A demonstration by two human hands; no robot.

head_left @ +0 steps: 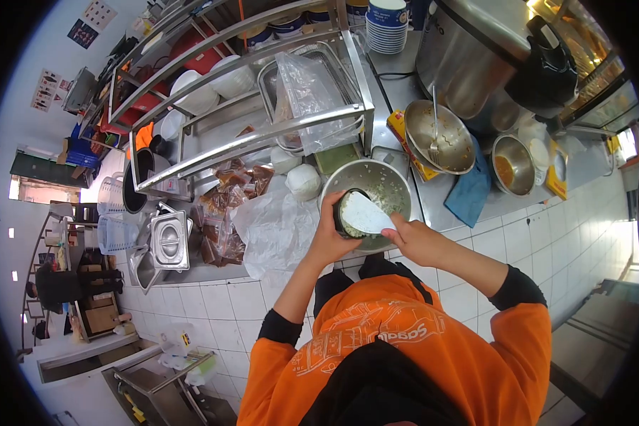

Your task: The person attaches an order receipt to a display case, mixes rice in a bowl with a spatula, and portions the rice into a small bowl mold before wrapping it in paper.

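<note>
My left hand [325, 238] is wrapped round a small dark bowl [339, 226] filled with pale rice with greenish bits. In my right hand [409, 239] is the handle of a white rice paddle [366, 215], its flat blade lying over the rice at the small bowl's mouth. Both are held above a large metal mixing bowl [402, 186], whose inside has scattered rice grains stuck to it. Paddle and hands hide part of the rice and of the mixing bowl.
Clear plastic sheeting [273, 231], a round white wrapped bundle [304, 182] and bags of brown sauce [224, 238] lie to the left. At right stand a metal bowl with a fork [451, 145], a blue cloth [468, 192] and a smaller metal bowl [524, 153]. A metal rack [263, 135] rises behind.
</note>
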